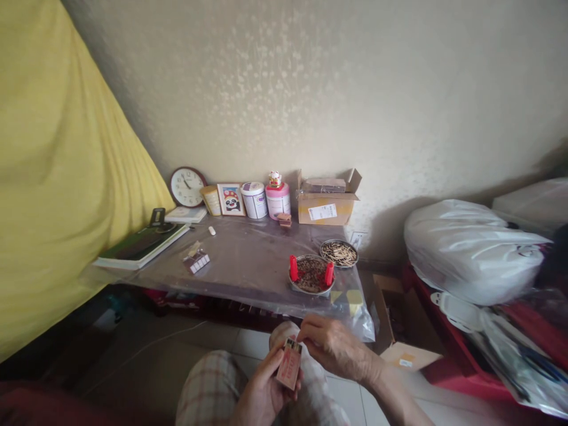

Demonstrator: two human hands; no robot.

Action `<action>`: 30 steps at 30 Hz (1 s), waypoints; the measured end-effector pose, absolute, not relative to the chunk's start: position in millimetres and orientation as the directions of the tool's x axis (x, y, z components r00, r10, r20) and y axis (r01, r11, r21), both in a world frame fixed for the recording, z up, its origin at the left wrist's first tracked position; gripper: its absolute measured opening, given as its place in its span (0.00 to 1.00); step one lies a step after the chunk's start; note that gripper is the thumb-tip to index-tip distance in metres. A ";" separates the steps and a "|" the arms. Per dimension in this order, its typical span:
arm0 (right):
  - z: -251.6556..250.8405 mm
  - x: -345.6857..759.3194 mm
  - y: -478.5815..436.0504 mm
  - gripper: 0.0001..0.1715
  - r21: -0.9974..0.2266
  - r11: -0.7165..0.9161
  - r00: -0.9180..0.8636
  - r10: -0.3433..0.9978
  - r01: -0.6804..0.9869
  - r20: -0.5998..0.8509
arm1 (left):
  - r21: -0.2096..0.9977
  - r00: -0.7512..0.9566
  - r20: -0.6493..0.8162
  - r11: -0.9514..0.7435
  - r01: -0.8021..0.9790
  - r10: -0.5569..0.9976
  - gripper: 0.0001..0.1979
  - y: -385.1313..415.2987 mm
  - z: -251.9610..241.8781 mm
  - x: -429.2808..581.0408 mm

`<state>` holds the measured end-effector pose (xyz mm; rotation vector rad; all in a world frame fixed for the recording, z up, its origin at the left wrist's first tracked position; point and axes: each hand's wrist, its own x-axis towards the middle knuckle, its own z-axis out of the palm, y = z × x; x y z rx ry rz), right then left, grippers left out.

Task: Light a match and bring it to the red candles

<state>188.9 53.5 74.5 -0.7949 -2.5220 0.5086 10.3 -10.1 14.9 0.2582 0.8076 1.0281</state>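
Over my lap, my left hand (266, 387) is closed around a small printed matchbox (289, 368). The box is tilted with its upper end partly open, and match heads seem to show there. My right hand (339, 348) is beside that open end, thumb and fingers pinched together; what they hold, if anything, is too small to make out. Beyond my hands, on the table, a round tin (312, 290) contains dark brown bits and two upright red plastic pieces. Behind it, a second round tin (339, 254) is full of loose matchsticks.
The low table (248, 254) has a plastic cover. On it stand a clock (187, 187), a picture frame (231, 199), canisters (254, 201), a cardboard box (328, 208), a green book (144, 245) and a pack of matchboxes (196, 260). White bags (470, 248) lie at right.
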 end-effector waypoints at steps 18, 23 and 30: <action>62.8 178.5 50.3 0.14 -0.970 -0.008 -0.334 0.940 -0.243 0.076 | 0.480 0.306 -0.406 0.486 -0.731 0.861 0.21 -14.6 13.3 6.0; 57.4 175.2 46.6 0.17 -0.895 -0.174 -0.244 0.967 -0.411 -0.076 | 0.433 0.314 -0.383 0.469 -0.770 0.869 0.22 -14.2 11.8 5.5; 53.9 167.0 39.4 0.16 -0.888 -0.188 -0.274 0.959 -0.420 -0.073 | 0.476 0.333 -0.365 0.482 -0.736 0.870 0.20 -15.6 31.5 9.8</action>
